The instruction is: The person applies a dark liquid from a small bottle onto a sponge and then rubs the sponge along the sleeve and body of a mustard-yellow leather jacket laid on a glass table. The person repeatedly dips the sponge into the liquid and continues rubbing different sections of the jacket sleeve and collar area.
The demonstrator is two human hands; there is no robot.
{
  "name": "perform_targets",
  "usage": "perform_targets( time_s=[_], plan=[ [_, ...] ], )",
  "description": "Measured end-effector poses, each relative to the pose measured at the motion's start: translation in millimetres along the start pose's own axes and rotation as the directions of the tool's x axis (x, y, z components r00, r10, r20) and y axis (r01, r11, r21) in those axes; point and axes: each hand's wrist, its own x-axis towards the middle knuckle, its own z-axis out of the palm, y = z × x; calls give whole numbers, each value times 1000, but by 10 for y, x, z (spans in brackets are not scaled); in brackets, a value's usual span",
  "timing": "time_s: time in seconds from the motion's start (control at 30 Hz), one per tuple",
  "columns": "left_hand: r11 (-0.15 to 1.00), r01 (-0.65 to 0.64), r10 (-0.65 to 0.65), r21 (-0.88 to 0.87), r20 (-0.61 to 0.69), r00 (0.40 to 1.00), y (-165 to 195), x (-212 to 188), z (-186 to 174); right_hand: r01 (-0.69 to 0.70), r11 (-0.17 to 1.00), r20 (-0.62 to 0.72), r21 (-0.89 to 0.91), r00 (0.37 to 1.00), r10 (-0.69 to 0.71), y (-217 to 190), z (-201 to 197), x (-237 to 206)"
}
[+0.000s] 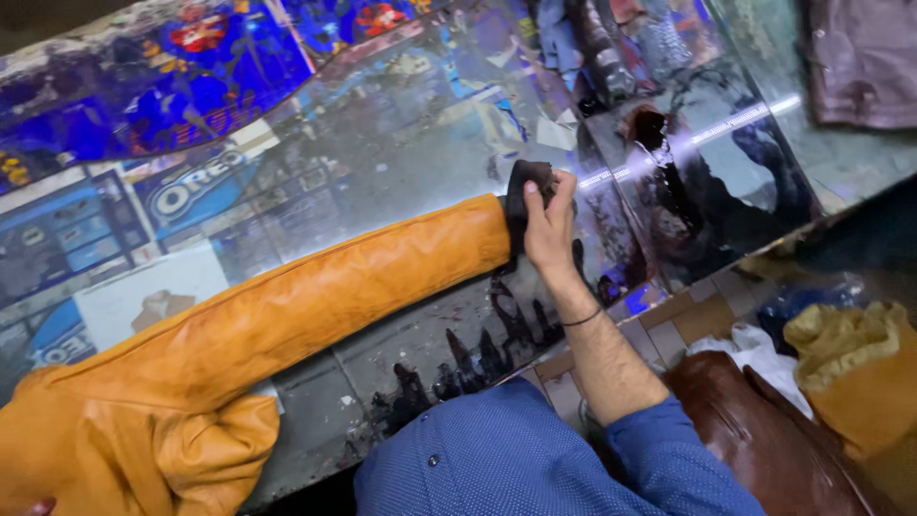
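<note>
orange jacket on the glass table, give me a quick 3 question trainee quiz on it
1. True or false: the right hand grips a dark cloth at the cuff end of the orange jacket.
2. The sleeve lies: A) folded under the body B) stretched out across the glass table C) hanging off the edge.
3. What dark brown item lies low on the right, past the blue sleeve?

Key: 1 true; 2 B; 3 a brown leather garment.
</note>
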Motion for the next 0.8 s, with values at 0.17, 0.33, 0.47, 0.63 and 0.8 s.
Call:
perform_targets(
  time_s=[0.17, 0.33, 0.47, 0.63, 0.8],
  plan=[
    [995, 96, -96, -7, 69, 993, -172, 57, -108, -107, 994, 223, 1, 969, 105, -325, 200, 217],
    [983, 183, -183, 12, 147, 972, -378, 119, -273, -349, 902, 308, 254, 913, 266, -540, 525, 524],
    [996, 35, -30, -87, 54, 998, -564, 195, -203, -188, 946, 314, 266, 944, 100, -658, 839, 555],
    [978, -169, 124, -121, -313, 942, -851, -37, -145, -182, 966, 266, 185, 955, 129, -498, 859, 320],
    [977, -179, 212, 114, -583, 784, -1060, -162, -654, -297, 805, 198, 514, 954, 225, -313, 375, 208]
  ],
)
